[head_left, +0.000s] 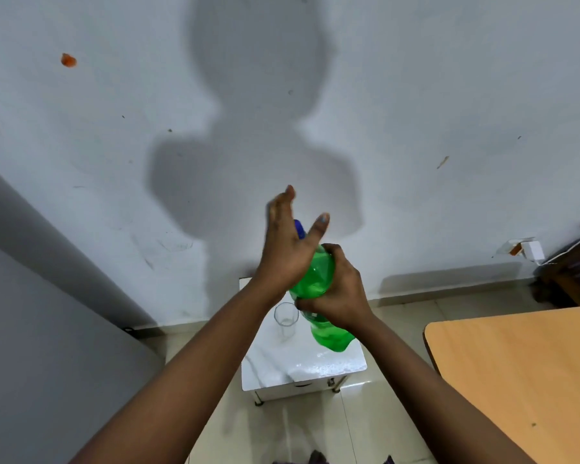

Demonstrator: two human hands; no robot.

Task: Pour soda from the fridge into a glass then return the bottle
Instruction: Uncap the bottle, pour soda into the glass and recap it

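My right hand (337, 289) grips the middle of a green soda bottle (315, 276), held tilted in the air above a small white table (332, 363). The bottle's blue cap (299, 228) points up and away. My left hand (287, 242) is at the bottle's neck, palm against the cap, fingers spread and raised. A clear empty glass (285, 321) stands upright on the white table, just left of the bottle's lower end.
A grey fridge side (47, 329) fills the left. A wooden table (516, 380) sits at the right. A white wall is close ahead, with a socket and charger (526, 249) low on the right. Tiled floor lies below.
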